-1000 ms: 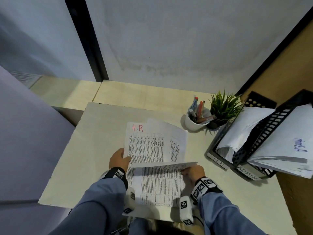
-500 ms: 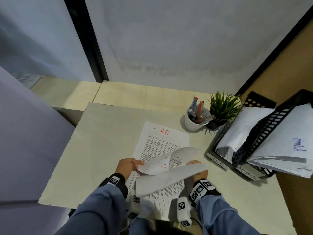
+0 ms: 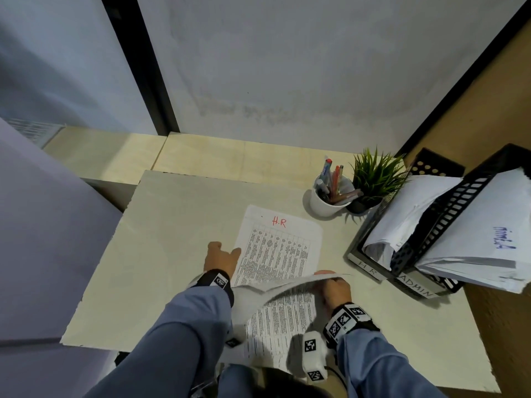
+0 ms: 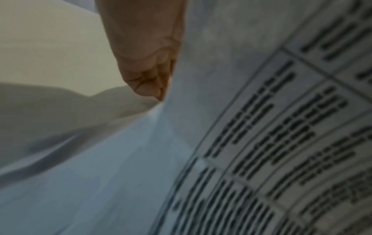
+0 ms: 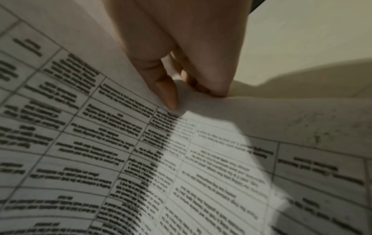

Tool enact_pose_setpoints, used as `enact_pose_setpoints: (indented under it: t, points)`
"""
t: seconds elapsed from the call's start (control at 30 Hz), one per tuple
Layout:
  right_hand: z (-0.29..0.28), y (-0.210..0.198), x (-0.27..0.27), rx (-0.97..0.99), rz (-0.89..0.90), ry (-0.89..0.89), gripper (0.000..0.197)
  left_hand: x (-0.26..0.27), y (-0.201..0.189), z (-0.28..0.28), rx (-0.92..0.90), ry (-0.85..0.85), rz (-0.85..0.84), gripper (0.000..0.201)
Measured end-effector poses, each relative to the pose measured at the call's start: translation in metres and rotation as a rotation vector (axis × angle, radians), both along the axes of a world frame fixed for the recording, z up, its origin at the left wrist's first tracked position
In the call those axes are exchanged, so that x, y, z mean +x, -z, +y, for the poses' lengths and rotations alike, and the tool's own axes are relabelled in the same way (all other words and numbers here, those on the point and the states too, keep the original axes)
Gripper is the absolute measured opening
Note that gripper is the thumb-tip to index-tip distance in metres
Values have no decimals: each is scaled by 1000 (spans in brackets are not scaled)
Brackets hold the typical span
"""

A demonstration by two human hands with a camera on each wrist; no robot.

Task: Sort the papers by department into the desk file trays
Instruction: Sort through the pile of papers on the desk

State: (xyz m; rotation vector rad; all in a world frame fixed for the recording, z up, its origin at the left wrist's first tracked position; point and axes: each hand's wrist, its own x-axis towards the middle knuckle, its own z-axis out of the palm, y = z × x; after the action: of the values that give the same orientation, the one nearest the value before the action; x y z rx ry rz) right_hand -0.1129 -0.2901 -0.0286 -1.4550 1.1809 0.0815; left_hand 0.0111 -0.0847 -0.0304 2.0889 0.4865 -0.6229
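The right hand (image 3: 333, 288) pinches the far edge of a printed sheet (image 3: 283, 314) between thumb and fingers (image 5: 167, 93); the wrist view shows the paper's edge folded over the thumb tip and caught against the curled fingers behind it. That sheet arches up off the desk (image 3: 178, 225), its lifted edge running leftward toward the left wrist, its near part lying flat with the print showing.

The left hand (image 3: 221, 259) rests on the desk at the left edge of a second sheet (image 3: 278, 248), which lies flat and is marked "H.R" in red at its top. Its thumb touches that edge; the fingers curl loosely and grip nothing, as far as the head view shows. In the left wrist view, fingertips (image 4: 149, 89) point down just beside the paper's margin.

To the right stand two black file trays (image 3: 425, 254), labelled "H R" and "ADMIN", both holding papers. Behind the flat sheet are a white cup of pens (image 3: 330, 196) and a small green plant (image 3: 373, 179).
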Motion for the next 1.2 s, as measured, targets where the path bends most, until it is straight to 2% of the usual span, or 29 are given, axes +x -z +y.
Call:
enact_pose_setpoints:
  t: [0.07,0.1,0.17,0.3,0.43,0.6,0.67,0.7,0.8,0.87,0.97,1.07,1.13,1.17,1.2]
  points:
    - [1,-2,0,-19,92,-44,27,2,-1,-5,7,176,39,53]
    - [2,-3,0,-14,114,-49,20,2,0,-7,8,262,22,42]
    - [2,-7,2,10,111,-25,9,0,0,-9,-30,320,-46,22]
    - [-8,-9,2,-6,67,77,19,-6,-6,1,-179,194,-107,23]
    - [-8,-17,10,-17,19,132,20,-10,-13,7,-229,140,-31,26]
    - [1,-34,15,38,-209,268,28,-12,-19,9,-308,-16,-59,23]
    - [-7,-31,11,0,-173,246,24,-10,-20,14,-334,-68,-96,13]
    - [-15,-25,10,-20,-131,224,17,-8,-18,19,-332,-87,-114,15]
    - [-33,-12,2,-35,-4,158,21,1,-1,33,-332,-104,-101,13]
    - [-35,-14,0,-39,-22,169,20,5,-4,36,-327,-92,-98,8]
    - [-28,-19,5,36,-145,296,19,4,-8,30,-330,-62,-89,13]
    - [-16,-19,18,181,-154,276,21,-3,-21,16,-336,0,-12,18]
    - [-12,-20,24,243,-93,225,22,-8,-33,5,-378,-103,116,26]
    - [-10,-24,27,264,-72,214,20,-11,-38,3,-387,-187,123,35]
    - [-11,-27,29,268,-50,203,16,-14,-43,1,-386,-189,118,46]
